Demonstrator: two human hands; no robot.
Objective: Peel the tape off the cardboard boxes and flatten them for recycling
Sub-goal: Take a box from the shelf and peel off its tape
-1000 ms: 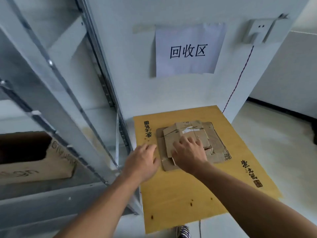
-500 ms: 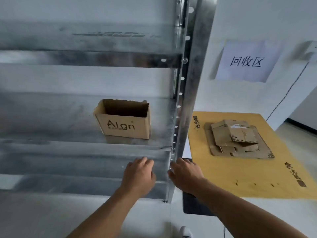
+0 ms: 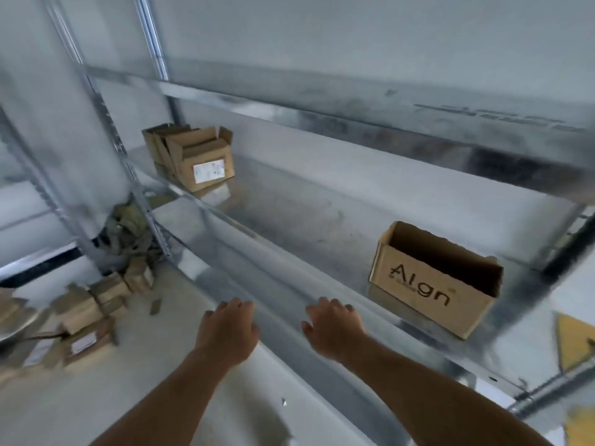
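An open cardboard box printed "Algn" stands on the metal shelf at the right. Farther back on the same shelf, at its left end, sits a group of cardboard boxes, the front one bearing a white label. My left hand and my right hand hover side by side in front of the shelf's front edge, both empty with fingers loosely spread. The right hand is a short way left of the "Algn" box and apart from it.
The galvanised rack has an upper shelf overhead and uprights at the left. Several more cardboard boxes lie piled on the floor at the lower left. A corner of the yellow board shows at the right edge.
My view has swung left from the yellow board with the flattened cardboard to the rack. Both hands left the flattened pile and now hang empty before the shelf.
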